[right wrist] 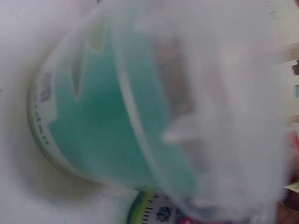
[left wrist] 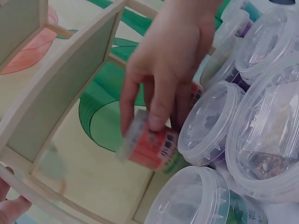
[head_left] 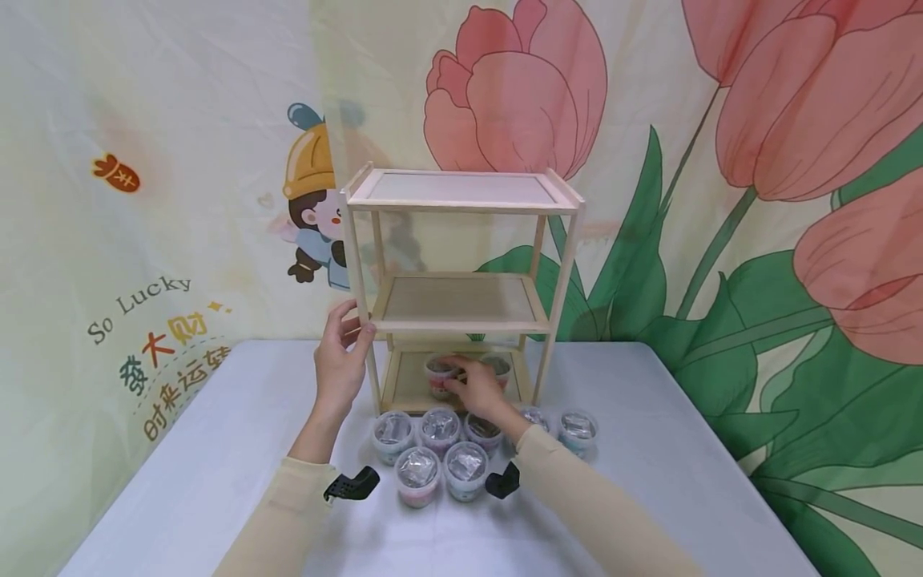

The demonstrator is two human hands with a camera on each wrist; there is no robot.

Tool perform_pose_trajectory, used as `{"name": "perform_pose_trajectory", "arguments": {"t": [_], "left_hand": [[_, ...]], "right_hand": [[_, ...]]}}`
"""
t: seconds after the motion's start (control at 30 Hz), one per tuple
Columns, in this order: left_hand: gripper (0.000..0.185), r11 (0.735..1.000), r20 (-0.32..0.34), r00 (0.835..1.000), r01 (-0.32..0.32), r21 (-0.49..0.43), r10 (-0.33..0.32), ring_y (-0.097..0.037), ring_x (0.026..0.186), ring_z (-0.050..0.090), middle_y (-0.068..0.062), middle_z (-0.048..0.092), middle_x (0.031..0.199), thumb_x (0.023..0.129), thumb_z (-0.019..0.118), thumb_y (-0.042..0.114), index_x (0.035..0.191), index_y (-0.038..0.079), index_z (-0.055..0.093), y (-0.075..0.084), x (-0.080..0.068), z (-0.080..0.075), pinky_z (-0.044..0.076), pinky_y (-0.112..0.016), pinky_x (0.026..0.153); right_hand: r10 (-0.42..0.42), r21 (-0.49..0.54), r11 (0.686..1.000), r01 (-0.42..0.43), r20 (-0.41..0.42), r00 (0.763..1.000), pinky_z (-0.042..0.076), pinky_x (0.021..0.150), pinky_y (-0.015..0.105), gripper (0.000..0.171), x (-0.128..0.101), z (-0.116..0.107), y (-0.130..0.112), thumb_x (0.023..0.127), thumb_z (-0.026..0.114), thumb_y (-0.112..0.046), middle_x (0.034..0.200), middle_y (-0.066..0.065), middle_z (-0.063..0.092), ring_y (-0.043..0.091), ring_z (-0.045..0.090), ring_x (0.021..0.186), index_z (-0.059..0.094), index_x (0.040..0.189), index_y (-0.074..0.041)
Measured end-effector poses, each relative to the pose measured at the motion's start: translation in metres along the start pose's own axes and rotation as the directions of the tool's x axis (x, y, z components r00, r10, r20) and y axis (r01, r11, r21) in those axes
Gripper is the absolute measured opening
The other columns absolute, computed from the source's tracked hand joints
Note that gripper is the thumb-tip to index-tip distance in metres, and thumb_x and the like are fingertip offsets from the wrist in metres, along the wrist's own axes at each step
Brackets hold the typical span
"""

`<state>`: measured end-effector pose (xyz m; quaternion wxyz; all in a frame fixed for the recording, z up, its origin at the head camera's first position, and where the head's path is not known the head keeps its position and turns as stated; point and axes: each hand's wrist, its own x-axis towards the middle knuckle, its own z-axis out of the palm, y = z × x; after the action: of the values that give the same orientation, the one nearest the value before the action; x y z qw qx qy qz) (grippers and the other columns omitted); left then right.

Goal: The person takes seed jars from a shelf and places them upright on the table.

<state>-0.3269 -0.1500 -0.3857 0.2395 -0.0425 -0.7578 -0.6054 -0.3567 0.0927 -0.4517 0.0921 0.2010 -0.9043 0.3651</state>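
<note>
A light wooden three-tier shelf rack (head_left: pixel 461 327) stands on the table. My left hand (head_left: pixel 340 361) grips its left front post near the middle tier, thumb in front. At the bottom tier, my right hand (head_left: pixel 476 386) pinches a small clear-lidded plastic tub (head_left: pixel 438 377) from above. In the left wrist view that tub (left wrist: pixel 154 144) shows a red label and lies tilted. Another tub (head_left: pixel 497 367) stands on the bottom tier, partly behind the right hand. In the right wrist view a blurred tub with a teal label (right wrist: pixel 98 116) fills most of the picture.
Several lidded tubs (head_left: pixel 417 474) with foil or clear packets inside stand on the white-covered table (head_left: pixel 216 481) before the rack, some partly under the right forearm. A printed cloth with tulips (head_left: pixel 534 96) hangs behind. Black wrist devices (head_left: pixel 353 484) sit at the cuffs.
</note>
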Motion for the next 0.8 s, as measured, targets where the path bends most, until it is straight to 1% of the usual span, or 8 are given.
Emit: {"name": "perform_pose_trajectory", "arguments": {"t": [0.1, 0.23, 0.43, 0.6, 0.8], "left_hand": [[0.048, 1.0, 0.006, 1.0, -0.01, 0.005, 0.01, -0.037, 0.128, 0.062, -0.019, 0.065, 0.136, 0.108, 0.065, 0.022, 0.153, 0.028, 0.05, 0.0, 0.0, 0.0, 0.052, -0.062, 0.102], [0.049, 1.0, 0.02, 1.0, -0.024, 0.008, 0.024, -0.038, 0.129, 0.061, -0.019, 0.064, 0.136, 0.108, 0.065, 0.023, 0.155, 0.026, 0.048, -0.002, 0.001, -0.001, 0.052, -0.063, 0.102], [0.05, 0.999, 0.032, 0.999, -0.037, 0.002, 0.037, -0.038, 0.13, 0.061, -0.019, 0.063, 0.137, 0.108, 0.064, 0.024, 0.155, 0.024, 0.048, -0.003, 0.002, -0.002, 0.051, -0.062, 0.103], [0.051, 0.999, 0.041, 0.998, -0.038, -0.009, 0.039, -0.039, 0.131, 0.06, -0.02, 0.063, 0.138, 0.108, 0.064, 0.025, 0.156, 0.023, 0.047, -0.002, 0.003, -0.002, 0.05, -0.062, 0.104], [0.051, 0.999, 0.045, 0.999, -0.026, -0.031, 0.027, -0.039, 0.129, 0.06, -0.02, 0.063, 0.137, 0.107, 0.065, 0.024, 0.155, 0.023, 0.048, 0.0, 0.001, -0.003, 0.051, -0.062, 0.103]], "right_hand": [[-0.02, 0.059, 0.998, 0.021, -0.008, 1.0, 0.061, 0.079, 0.042, 0.039, -0.005, -0.008, -0.002, 0.1, 0.074, -0.011, 0.128, 0.017, 0.074, 0.031, 0.076, 0.101, 0.07, 0.138, -0.015], [-0.056, 0.135, 0.989, 0.056, -0.004, 0.998, 0.063, 0.085, 0.04, 0.039, -0.017, -0.024, -0.007, 0.1, 0.073, -0.008, 0.131, 0.019, 0.071, 0.035, 0.075, 0.107, 0.069, 0.139, -0.011], [-0.074, 0.211, 0.975, 0.067, 0.027, 0.997, 0.062, 0.085, 0.036, 0.042, -0.044, -0.057, -0.015, 0.101, 0.071, -0.006, 0.133, 0.017, 0.07, 0.031, 0.075, 0.108, 0.066, 0.143, -0.012], [-0.089, 0.21, 0.974, 0.08, 0.033, 0.995, 0.062, 0.087, 0.032, 0.044, -0.066, -0.079, -0.016, 0.1, 0.072, -0.005, 0.133, 0.015, 0.07, 0.027, 0.075, 0.107, 0.066, 0.143, -0.012], [-0.098, 0.202, 0.975, 0.094, 0.01, 0.995, 0.061, 0.088, 0.03, 0.045, -0.093, -0.093, -0.008, 0.098, 0.074, -0.001, 0.135, 0.015, 0.07, 0.026, 0.075, 0.106, 0.068, 0.142, -0.013]]}}
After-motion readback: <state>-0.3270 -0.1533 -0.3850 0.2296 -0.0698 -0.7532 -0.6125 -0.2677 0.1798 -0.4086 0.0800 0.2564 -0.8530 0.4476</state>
